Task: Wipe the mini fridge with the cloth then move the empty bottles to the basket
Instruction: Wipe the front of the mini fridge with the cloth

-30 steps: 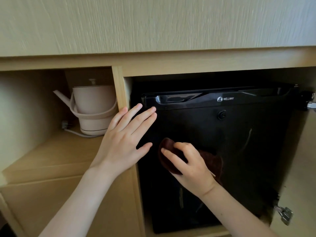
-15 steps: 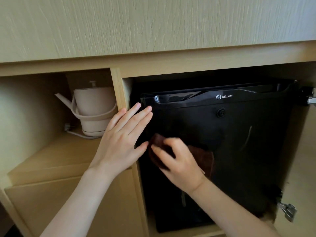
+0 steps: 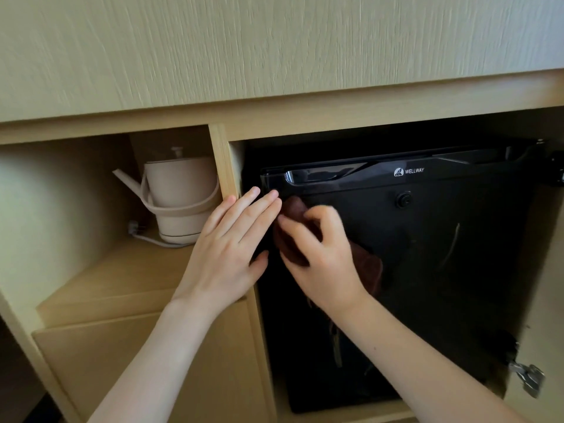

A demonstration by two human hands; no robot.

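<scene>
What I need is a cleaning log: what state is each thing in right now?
Mini fridge: door closed.
Cloth: bunched, pressed against the fridge door.
Right hand: fingers curled on the cloth.
Left hand: flat, fingers straight, on the fridge's left edge.
Kettle: upright on its base, lid on.
Cabinet door: swung open.

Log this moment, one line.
right hand: grips cloth against mini fridge door | left hand: flat at door edge | bottles, basket: unseen
</scene>
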